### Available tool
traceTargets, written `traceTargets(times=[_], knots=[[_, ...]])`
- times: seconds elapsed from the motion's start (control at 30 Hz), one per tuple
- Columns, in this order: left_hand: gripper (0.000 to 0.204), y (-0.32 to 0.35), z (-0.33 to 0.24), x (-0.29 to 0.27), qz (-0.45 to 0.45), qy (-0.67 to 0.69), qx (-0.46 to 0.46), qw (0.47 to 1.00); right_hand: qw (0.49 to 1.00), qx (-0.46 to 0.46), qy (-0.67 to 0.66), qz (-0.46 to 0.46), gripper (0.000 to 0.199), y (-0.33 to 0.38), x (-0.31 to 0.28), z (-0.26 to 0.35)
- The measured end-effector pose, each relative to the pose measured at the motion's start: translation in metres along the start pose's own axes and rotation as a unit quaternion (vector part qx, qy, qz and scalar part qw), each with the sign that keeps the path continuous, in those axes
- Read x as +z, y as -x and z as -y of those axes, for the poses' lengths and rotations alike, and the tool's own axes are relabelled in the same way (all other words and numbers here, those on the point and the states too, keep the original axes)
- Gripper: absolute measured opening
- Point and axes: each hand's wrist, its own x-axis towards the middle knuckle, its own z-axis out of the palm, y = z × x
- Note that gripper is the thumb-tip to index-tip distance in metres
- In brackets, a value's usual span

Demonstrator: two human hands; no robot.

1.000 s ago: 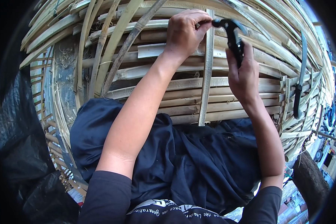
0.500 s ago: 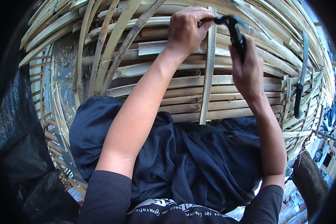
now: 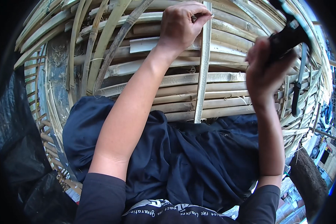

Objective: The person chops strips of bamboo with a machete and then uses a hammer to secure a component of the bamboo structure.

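Observation:
My left hand [image 3: 181, 26] is closed in a pinch at the upper middle, with a tiny dark nail [image 3: 211, 15] at its fingertips. The fingertips rest against an upright split-bamboo strip [image 3: 202, 71] that crosses several horizontal bamboo slats [image 3: 227, 87]. To the right, my right hand [image 3: 267, 71] is wrapped round the handle of a black hammer [image 3: 287, 41]. The hammer is raised well away from the strip, and motion blurs its head.
Loose bamboo strips [image 3: 114, 44] lean across the slats at the left. A long knife with a black handle [image 3: 296, 99] hangs at the right edge of the bamboo. Dark cloth [image 3: 149, 149] covers my lap, and a thick log [image 3: 310, 179] lies at lower right.
My right hand has swung the hammer up and to the right, away from the nail at my left fingertips. My left hand keeps its pinch at the strip; the view has shifted slightly.

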Motion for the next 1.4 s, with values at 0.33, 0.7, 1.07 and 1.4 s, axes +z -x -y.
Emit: traceTargets(times=[0.33, 0.7, 1.07, 1.4], knots=[[0.009, 0.000, 0.002, 0.001, -0.017, 0.017, 0.024, 0.999, 0.999, -0.014, -0.010, 0.048, 0.037, -0.004, 0.000, 0.004], [0.010, 0.000, -0.001, 0.000, -0.002, -0.009, 0.019, 1.000, 0.994, 0.018, -0.106, 0.002, 0.039, -0.008, -0.002, 0.011], [0.010, -0.001, 0.006, 0.004, -0.036, 0.000, 0.049, 0.998, 0.996, 0.059, -0.015, 0.067, 0.025, -0.002, -0.004, 0.005], [0.010, -0.001, 0.001, 0.000, -0.001, 0.023, -0.004, 1.000, 0.995, 0.055, -0.063, 0.049, 0.027, 0.008, 0.001, -0.003]])
